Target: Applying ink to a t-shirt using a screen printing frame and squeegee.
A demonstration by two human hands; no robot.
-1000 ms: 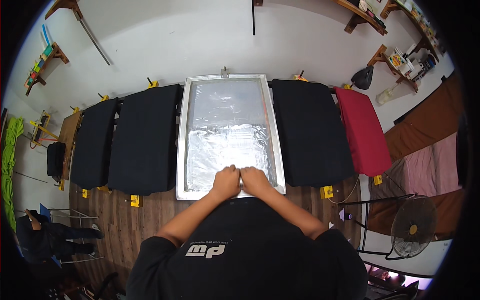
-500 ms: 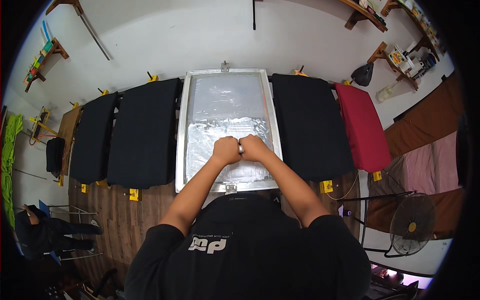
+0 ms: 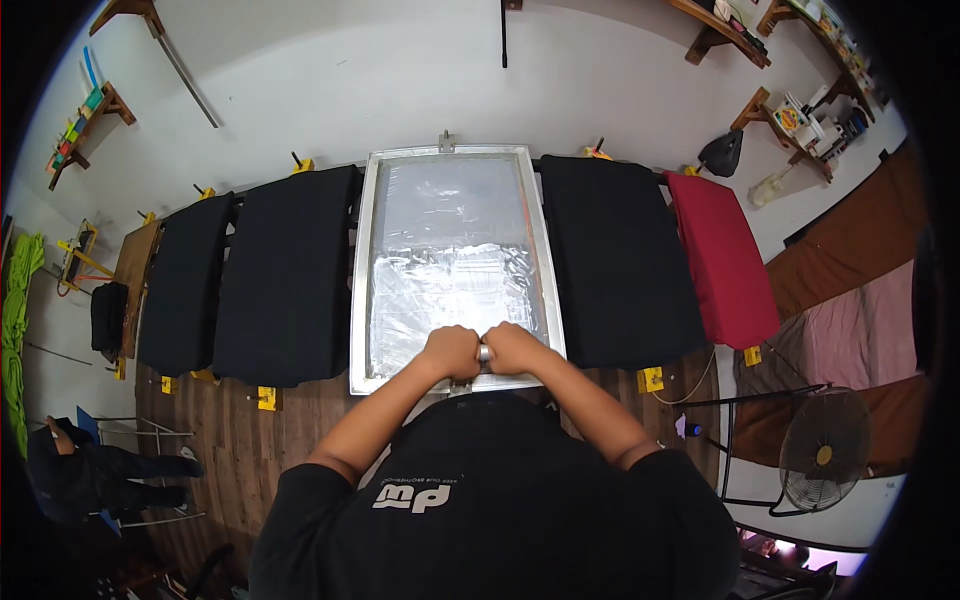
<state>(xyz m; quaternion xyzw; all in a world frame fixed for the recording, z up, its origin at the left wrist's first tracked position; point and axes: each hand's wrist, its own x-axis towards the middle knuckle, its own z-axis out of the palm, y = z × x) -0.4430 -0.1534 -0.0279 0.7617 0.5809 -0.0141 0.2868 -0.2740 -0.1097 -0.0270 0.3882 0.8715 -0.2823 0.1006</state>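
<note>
A silver-framed printing screen [image 3: 360, 250] lies before me. Its mesh is grey at the far part, and the nearer part is covered with a wet, shiny whitish-silver film. Side by side at the screen's near end, my left hand [image 3: 453, 352] and my right hand [image 3: 515, 348] are both closed round a squeegee [image 3: 485, 354]. Only a small silver bit of its handle shows between the two fists; the blade is hidden under my hands.
Black-covered boards [image 3: 288, 270] and another black board [image 3: 622, 260] flank the screen, with a red-covered board [image 3: 722, 262] farther right. Yellow clamps [image 3: 267, 398] jut from the boards' ends. A standing fan [image 3: 824, 455] is at right; another person [image 3: 110, 465] is at lower left.
Both my hands have moved toward me with the squeegee, from the middle of the coated mesh to the near end of the frame. More of the shiny film shows.
</note>
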